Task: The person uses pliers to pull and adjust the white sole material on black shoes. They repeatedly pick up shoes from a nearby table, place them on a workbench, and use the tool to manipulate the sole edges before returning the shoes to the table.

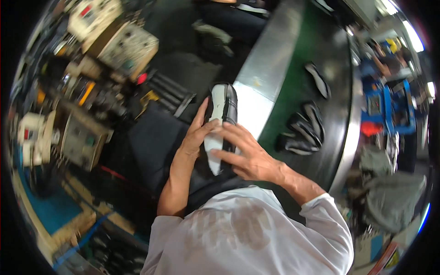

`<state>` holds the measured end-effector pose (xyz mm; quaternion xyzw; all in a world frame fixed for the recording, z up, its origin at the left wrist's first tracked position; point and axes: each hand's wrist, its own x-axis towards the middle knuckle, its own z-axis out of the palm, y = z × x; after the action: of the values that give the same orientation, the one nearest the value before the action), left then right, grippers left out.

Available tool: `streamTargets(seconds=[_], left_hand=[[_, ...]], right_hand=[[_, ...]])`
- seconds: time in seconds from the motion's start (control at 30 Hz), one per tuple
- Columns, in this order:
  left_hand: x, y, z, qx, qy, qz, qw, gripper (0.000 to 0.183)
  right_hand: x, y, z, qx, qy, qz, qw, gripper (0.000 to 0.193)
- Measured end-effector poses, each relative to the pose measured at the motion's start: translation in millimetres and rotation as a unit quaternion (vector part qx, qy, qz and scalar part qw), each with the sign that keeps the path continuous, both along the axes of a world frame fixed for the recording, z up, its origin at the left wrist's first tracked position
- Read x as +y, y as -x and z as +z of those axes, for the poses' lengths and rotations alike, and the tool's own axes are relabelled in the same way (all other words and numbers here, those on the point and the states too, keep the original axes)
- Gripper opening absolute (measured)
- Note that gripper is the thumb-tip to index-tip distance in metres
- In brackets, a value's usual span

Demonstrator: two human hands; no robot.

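Note:
A black shoe upper [232, 106] lies bottom up in front of me, its long pale insole [215, 156] facing upward and its toe end pointing away. My left hand [196, 136] grips it from the left, with the thumb laid across the middle of the insole. From the right, my right hand [251, 156] reaches over it. Its fingers are stretched and spread, slightly blurred, with the tips at the insole and the shoe's right side. Whatever lies beneath the shoe is mostly hidden.
A dark conveyor belt [334, 59] on the right carries several black shoe uppers [305, 130]. Its metal ledge [266, 68] runs beside the work. Machines with control boxes [128, 50] stand to the left. A blue frame [387, 107] and another person [389, 64] are at far right.

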<state>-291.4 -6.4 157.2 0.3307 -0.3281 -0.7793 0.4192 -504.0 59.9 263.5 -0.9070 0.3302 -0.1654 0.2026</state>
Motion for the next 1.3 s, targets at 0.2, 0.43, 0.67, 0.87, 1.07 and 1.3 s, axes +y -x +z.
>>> streamTargets(seconds=[0.2, 0.43, 0.67, 0.87, 1.07, 1.3], left_hand=[[44.3, -55.6, 11.1, -0.071, 0.036, 0.287, 0.955, 0.106], [66.5, -144.5, 9.6, -0.302, 0.194, 0.386, 0.85, 0.076], [99.4, -181.9, 43.0, -0.549, 0.319, 0.37, 0.678, 0.029], [148.5, -155.1, 120.5, -0.165, 0.311, 0.41, 0.841, 0.079], [153.5, -153.2, 98.2, -0.299, 0.258, 0.328, 0.858, 0.104], [154.0, -146.7, 93.8, -0.412, 0.243, 0.29, 0.829, 0.1]], right_hand=[[-11.5, -78.9, -86.9, -0.266, -0.514, -0.219, 0.786, 0.113], [1.1, -108.3, -109.1, -0.186, -0.486, -0.097, 0.848, 0.11], [-6.9, -134.6, -83.6, -0.054, -0.458, -0.032, 0.887, 0.119], [-30.4, -159.7, -78.4, -0.144, -0.253, -0.017, 0.956, 0.132], [-25.9, -162.4, -134.4, -0.19, -0.156, 0.034, 0.969, 0.131], [-21.9, -156.2, -161.5, -0.201, -0.158, 0.047, 0.966, 0.127]])
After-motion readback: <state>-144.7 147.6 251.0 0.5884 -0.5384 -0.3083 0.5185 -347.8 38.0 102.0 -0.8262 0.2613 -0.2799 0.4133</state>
